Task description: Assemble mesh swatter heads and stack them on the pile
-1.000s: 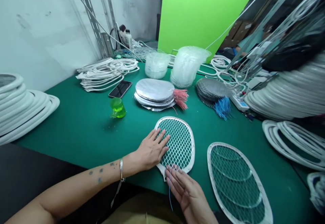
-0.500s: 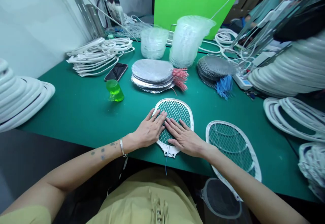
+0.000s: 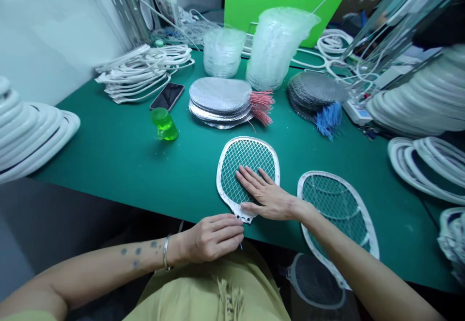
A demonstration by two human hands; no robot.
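Note:
A white racket frame with a metal mesh (image 3: 232, 166) lies on the green table in front of me, its narrow neck toward the table's front edge. My right hand (image 3: 263, 195) rests flat on the mesh, fingers stretched out. At the neck, my left hand (image 3: 216, 237) is closed with its fingertips pinched together on a thin blue wire (image 3: 241, 246), whose end pokes out below them. A second frame with mesh (image 3: 334, 204) lies to the right, partly beneath my right forearm.
Behind are a stack of silvery mesh sheets (image 3: 220, 95) with red wires and dark mesh sheets (image 3: 316, 90) with blue wires. A green jar (image 3: 165, 124) and a phone (image 3: 167, 96) lie left. White frames (image 3: 32, 136) pile at both sides. Clear plastic stacks (image 3: 271, 49) stand farther back.
My left hand has left the mesh and come down toward me to the neck, closing on the blue wire. My right hand stays flat on the mesh. The view has shifted slightly.

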